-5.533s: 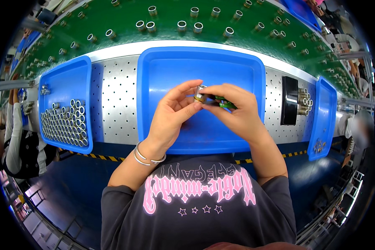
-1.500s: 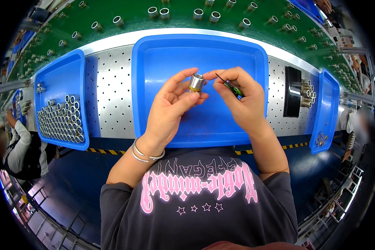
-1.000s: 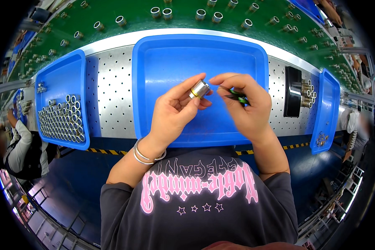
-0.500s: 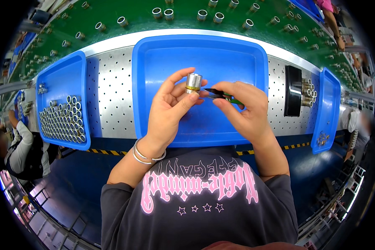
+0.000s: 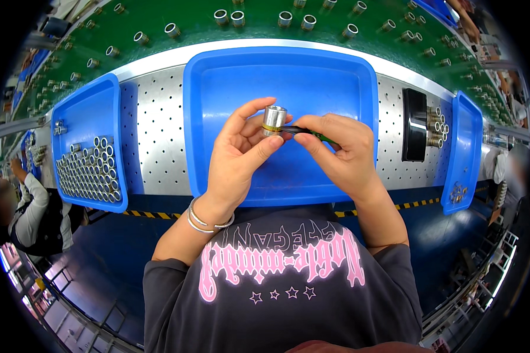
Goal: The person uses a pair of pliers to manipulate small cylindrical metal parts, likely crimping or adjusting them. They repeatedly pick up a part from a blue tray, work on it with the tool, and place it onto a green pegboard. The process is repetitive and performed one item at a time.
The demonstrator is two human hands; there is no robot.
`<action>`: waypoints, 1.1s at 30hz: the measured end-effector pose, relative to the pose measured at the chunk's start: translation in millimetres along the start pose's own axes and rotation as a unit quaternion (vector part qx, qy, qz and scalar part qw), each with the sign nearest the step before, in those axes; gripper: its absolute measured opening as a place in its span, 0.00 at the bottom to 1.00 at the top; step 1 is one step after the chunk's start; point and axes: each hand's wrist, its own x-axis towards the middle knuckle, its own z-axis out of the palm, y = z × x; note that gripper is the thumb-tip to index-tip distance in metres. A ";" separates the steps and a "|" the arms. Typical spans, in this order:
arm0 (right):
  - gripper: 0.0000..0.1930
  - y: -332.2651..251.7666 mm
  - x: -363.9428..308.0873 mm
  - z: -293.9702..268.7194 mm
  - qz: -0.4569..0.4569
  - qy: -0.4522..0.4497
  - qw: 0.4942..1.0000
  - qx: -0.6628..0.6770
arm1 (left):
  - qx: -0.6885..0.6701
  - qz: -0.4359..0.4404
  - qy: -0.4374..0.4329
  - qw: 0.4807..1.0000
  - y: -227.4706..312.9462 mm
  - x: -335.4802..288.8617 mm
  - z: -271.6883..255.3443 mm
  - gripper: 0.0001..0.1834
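Observation:
Above the large blue tray (image 5: 194,126), my left hand (image 5: 237,156) is closed round a short silver metal sleeve (image 5: 274,116). The sleeve stands upright with its open end up, and a yellow band (image 5: 271,127) circles its lower part. From the right, my right hand (image 5: 341,147) grips small snips (image 5: 300,130) with dark blades and a green handle. Their tips touch the sleeve at the band, looking nearly closed. Fingers hide much of the handle and the sleeve's underside.
At left, a blue tray (image 5: 123,176) holds rows of similar sleeves (image 5: 88,173). To the right lie a black box (image 5: 414,125), several sleeves (image 5: 437,126) and a narrow blue tray (image 5: 474,135) with small pieces. Beyond, sleeves stand on a green surface (image 5: 259,32). Other people work at both sides.
The snips' blades, spread apart earlier, have come together and moved left against the band. My right fingers have squeezed closer. My left hand and the sleeve have barely moved.

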 end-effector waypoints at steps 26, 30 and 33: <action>0.13 130.6 99.2 -79.8 0.099 0.145 0.983 -0.058 | 0.115 -0.046 -0.068 0.990 -0.7 -0.1 -2.4 0.22; 0.14 216.6 122.9 -119.8 0.163 0.154 0.946 -0.235 | 0.143 -0.045 -0.077 0.986 -0.6 -1.5 -1.1 0.14; 0.13 231.8 119.6 -116.8 0.136 0.174 0.943 -0.248 | 0.143 -0.053 -0.051 0.987 1.5 -2.3 -4.3 0.12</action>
